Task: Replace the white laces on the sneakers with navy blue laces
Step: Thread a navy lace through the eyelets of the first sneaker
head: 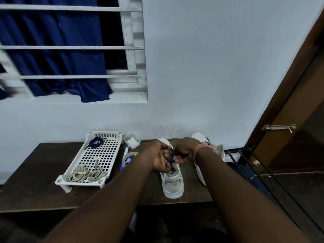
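Navy lace (pixel 169 157) pinched between both hands

Pale wall (pixel 210 67), barred window (pixel 70 48) with blue curtain (pixel 61 50), brown door (pixel 298 120).

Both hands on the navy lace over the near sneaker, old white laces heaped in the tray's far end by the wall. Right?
Not quite. The head view shows the white laces at the near end of the tray. Both hands, left and right, do hold the navy lace over the near sneaker.

Dim, bluish indoor light, soft shadows, and wide-angle bending at the edges (window bars curve).
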`<action>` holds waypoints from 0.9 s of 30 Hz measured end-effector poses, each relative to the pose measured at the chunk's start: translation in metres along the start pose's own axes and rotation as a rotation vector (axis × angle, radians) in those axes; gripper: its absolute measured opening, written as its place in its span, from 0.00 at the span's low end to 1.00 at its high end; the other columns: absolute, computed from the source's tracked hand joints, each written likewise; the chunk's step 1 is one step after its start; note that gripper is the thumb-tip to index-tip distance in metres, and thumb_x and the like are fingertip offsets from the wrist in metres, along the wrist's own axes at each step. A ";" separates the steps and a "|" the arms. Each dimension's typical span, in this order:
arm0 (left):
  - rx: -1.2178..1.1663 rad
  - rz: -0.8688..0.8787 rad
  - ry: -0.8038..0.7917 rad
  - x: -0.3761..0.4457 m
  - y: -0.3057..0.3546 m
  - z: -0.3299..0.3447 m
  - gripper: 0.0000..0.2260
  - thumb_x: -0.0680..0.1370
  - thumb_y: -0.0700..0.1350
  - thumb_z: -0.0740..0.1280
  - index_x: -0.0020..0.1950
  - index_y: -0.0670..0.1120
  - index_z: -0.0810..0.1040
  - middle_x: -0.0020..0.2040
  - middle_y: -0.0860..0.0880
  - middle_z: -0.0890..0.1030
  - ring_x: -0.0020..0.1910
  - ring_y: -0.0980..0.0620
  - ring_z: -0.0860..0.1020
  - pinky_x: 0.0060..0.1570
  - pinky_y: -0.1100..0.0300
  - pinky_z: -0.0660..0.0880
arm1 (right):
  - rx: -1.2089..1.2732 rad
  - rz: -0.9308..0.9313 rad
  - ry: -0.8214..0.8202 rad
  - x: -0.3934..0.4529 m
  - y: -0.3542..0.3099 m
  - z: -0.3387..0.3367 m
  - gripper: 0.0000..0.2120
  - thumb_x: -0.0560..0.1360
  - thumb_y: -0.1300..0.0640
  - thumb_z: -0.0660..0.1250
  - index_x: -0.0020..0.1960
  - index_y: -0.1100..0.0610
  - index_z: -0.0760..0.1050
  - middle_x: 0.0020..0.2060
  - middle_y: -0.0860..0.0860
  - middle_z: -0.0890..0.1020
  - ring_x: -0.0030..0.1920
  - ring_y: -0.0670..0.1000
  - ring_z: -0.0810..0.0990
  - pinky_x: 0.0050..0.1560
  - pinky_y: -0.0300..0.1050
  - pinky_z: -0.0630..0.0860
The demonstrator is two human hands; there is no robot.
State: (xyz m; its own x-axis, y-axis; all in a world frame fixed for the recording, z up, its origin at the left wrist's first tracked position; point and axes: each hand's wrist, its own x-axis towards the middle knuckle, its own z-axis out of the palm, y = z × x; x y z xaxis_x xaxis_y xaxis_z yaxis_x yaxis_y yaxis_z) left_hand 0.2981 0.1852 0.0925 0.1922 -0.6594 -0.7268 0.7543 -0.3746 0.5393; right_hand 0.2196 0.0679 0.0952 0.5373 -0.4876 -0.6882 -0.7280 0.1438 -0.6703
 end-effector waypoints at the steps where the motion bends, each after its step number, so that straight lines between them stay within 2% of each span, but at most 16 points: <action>1: 0.011 0.006 0.011 0.000 0.000 -0.001 0.14 0.80 0.44 0.54 0.36 0.48 0.70 0.29 0.53 0.62 0.29 0.53 0.61 0.38 0.58 0.58 | 0.019 -0.007 -0.011 -0.002 -0.002 0.001 0.12 0.84 0.64 0.55 0.45 0.61 0.73 0.32 0.55 0.79 0.28 0.49 0.78 0.31 0.43 0.79; 6: 0.027 0.032 0.041 0.002 -0.002 0.000 0.13 0.79 0.44 0.53 0.36 0.49 0.69 0.28 0.54 0.64 0.27 0.55 0.61 0.37 0.58 0.58 | 0.123 0.037 -0.124 -0.003 0.006 -0.008 0.08 0.83 0.61 0.62 0.46 0.59 0.76 0.39 0.53 0.79 0.38 0.49 0.78 0.46 0.45 0.79; 8: 0.042 0.037 0.039 0.003 -0.002 0.001 0.12 0.79 0.44 0.54 0.36 0.49 0.69 0.28 0.54 0.64 0.27 0.55 0.61 0.37 0.58 0.58 | 0.176 0.019 -0.144 0.001 0.016 -0.010 0.06 0.83 0.62 0.63 0.48 0.58 0.77 0.40 0.52 0.80 0.39 0.48 0.78 0.48 0.44 0.80; 13: 0.089 0.065 0.034 0.004 -0.004 -0.001 0.11 0.79 0.45 0.55 0.36 0.49 0.69 0.29 0.54 0.63 0.27 0.56 0.61 0.35 0.59 0.58 | 0.213 -0.038 -0.113 0.009 0.029 -0.002 0.05 0.81 0.61 0.64 0.48 0.58 0.78 0.34 0.51 0.80 0.30 0.46 0.76 0.34 0.39 0.79; 15: 0.113 0.079 0.059 0.004 -0.005 -0.001 0.13 0.80 0.45 0.56 0.36 0.49 0.70 0.29 0.54 0.65 0.25 0.56 0.65 0.35 0.60 0.58 | 0.220 -0.041 -0.072 0.010 0.028 0.003 0.07 0.80 0.60 0.64 0.45 0.57 0.78 0.33 0.51 0.78 0.27 0.45 0.73 0.31 0.37 0.77; 17: 0.139 0.110 0.094 0.006 -0.007 -0.002 0.14 0.82 0.47 0.58 0.37 0.49 0.73 0.29 0.55 0.68 0.24 0.57 0.69 0.34 0.61 0.60 | 0.293 -0.029 -0.062 0.009 0.028 0.004 0.08 0.80 0.61 0.61 0.44 0.56 0.77 0.33 0.51 0.75 0.28 0.45 0.71 0.30 0.37 0.75; 20: 0.207 0.199 0.156 0.013 -0.012 -0.006 0.15 0.85 0.49 0.61 0.39 0.48 0.75 0.29 0.55 0.76 0.28 0.59 0.74 0.30 0.64 0.64 | 0.510 0.041 -0.124 0.000 0.034 -0.001 0.11 0.82 0.64 0.58 0.43 0.60 0.75 0.31 0.53 0.72 0.31 0.48 0.69 0.34 0.40 0.73; 23: 0.317 0.304 0.259 0.019 -0.017 -0.009 0.12 0.84 0.48 0.65 0.42 0.46 0.78 0.37 0.51 0.79 0.33 0.56 0.75 0.29 0.64 0.67 | 0.601 0.068 -0.138 -0.009 0.038 -0.009 0.12 0.83 0.64 0.56 0.45 0.62 0.75 0.31 0.55 0.76 0.34 0.50 0.71 0.38 0.43 0.71; 25: 0.368 0.359 0.300 0.024 -0.018 -0.009 0.10 0.84 0.47 0.66 0.44 0.46 0.78 0.40 0.47 0.78 0.34 0.53 0.72 0.27 0.63 0.67 | 0.596 0.037 -0.123 -0.012 0.036 -0.009 0.13 0.85 0.64 0.55 0.47 0.62 0.75 0.36 0.57 0.78 0.36 0.51 0.73 0.37 0.44 0.73; 27: 0.362 0.353 0.293 0.023 -0.022 -0.006 0.08 0.84 0.46 0.65 0.46 0.46 0.77 0.39 0.48 0.79 0.33 0.54 0.75 0.27 0.64 0.68 | 0.601 -0.014 -0.114 -0.014 0.032 -0.006 0.12 0.85 0.65 0.54 0.48 0.62 0.74 0.41 0.58 0.77 0.38 0.51 0.74 0.33 0.42 0.78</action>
State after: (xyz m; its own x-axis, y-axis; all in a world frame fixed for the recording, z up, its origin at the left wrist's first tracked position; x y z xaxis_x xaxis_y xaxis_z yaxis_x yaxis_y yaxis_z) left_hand 0.2903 0.1821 0.0614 0.5976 -0.5963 -0.5360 0.3600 -0.3978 0.8439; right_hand 0.1864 0.0742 0.0855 0.6112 -0.4029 -0.6813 -0.3708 0.6147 -0.6962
